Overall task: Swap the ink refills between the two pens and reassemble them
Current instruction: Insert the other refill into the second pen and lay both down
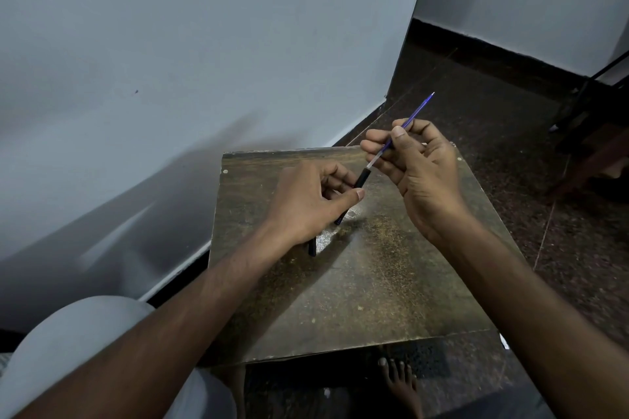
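I see left hand [308, 201] fingers clamped on pen barrel [361, 177] | right hand [417, 160] fingers pinching blue refill [413, 117] | above table [357, 282]

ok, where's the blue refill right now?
Head view, right of centre: the blue refill is pinched in the right hand, its lower end at the mouth of the black barrel held by the left hand.

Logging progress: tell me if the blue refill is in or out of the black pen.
Partly in: one end of the refill sits in the black pen; most sticks out.
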The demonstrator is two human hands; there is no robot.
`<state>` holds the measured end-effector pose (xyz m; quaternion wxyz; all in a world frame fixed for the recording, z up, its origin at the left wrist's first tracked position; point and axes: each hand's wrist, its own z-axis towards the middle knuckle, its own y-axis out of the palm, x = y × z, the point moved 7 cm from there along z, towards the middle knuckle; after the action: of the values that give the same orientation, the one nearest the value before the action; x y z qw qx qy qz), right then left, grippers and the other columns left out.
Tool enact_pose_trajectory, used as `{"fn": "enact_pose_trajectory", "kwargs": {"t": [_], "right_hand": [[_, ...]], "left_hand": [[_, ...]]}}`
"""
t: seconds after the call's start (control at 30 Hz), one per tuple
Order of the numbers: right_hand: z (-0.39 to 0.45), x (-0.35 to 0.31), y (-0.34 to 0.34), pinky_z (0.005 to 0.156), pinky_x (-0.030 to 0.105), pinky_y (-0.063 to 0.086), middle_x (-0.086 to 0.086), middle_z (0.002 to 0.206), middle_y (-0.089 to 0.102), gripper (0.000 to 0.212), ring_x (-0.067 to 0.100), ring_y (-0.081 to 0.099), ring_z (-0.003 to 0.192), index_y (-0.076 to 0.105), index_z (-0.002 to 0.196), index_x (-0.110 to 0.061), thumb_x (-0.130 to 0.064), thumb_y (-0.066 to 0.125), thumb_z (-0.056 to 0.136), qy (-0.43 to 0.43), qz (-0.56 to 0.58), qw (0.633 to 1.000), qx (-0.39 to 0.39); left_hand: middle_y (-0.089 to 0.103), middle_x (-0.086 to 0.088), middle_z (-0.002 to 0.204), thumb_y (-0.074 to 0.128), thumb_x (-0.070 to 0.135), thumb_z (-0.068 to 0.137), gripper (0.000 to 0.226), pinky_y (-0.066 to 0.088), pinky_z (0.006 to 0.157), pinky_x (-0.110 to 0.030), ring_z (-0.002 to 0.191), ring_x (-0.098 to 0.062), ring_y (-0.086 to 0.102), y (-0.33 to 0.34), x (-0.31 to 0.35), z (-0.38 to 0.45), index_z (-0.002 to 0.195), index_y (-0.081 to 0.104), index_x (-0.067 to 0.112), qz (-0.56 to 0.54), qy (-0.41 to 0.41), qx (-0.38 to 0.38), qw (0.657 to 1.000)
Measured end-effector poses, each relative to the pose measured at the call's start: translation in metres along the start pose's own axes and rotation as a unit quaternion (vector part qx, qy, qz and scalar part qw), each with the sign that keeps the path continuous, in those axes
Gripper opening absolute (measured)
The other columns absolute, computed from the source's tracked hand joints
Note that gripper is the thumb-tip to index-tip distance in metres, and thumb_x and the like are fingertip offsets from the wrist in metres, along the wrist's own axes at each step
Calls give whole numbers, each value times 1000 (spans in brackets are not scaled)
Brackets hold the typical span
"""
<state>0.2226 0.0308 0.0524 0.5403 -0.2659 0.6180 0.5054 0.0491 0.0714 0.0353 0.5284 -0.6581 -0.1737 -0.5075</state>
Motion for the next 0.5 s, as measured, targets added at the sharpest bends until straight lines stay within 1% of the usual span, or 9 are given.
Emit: {"fn": "enact_pose_trajectory", "kwargs": {"t": [0.13, 0.3, 0.37, 0.47, 0.5], "right_hand": [[-1, -2, 2, 82, 34, 66, 20, 109, 82, 10, 32, 83, 100, 58, 121, -6, -11, 56, 112, -7, -37, 999, -28], [-1, -1, -1, 83, 35, 66, 18, 107, 83, 7, 31, 83, 100, 59, 118, -7, -11, 57, 112, 7, -73, 997, -31], [-2, 1, 1, 86, 35, 66, 18, 108, 83, 7, 31, 82, 103, 62, 116, -6, -10, 60, 110, 3, -97, 994, -44], [-4, 4, 4, 96, 40, 64, 16, 111, 83, 5, 27, 80, 109, 70, 109, -8, -10, 69, 105, -9, -155, 986, -60], [-5, 5, 4, 97, 41, 64, 16, 110, 83, 4, 27, 80, 109, 72, 107, -9, -9, 71, 103, -7, -160, 985, -62]], "left_hand": [[74, 21, 72, 88, 33, 89, 10, 46, 58, -3, 65, 13, 68, 1, 1, -1, 94, 79, 33, 21, 15, -2, 1000], [75, 20, 74, 88, 33, 90, 9, 47, 60, -3, 68, 12, 69, 0, 2, 0, 96, 80, 33, 9, 11, 1, 1000], [76, 19, 77, 87, 33, 91, 10, 48, 61, -3, 70, 11, 70, 0, 2, 0, 99, 82, 30, 10, 8, 1, 1000], [79, 16, 83, 86, 33, 92, 13, 52, 64, -5, 76, 5, 75, 0, 2, -1, 103, 82, 28, -3, 3, 2, 1000], [80, 15, 84, 86, 33, 92, 13, 52, 65, -5, 77, 4, 75, -1, 3, -1, 104, 82, 27, -6, 2, 5, 1000]]}}
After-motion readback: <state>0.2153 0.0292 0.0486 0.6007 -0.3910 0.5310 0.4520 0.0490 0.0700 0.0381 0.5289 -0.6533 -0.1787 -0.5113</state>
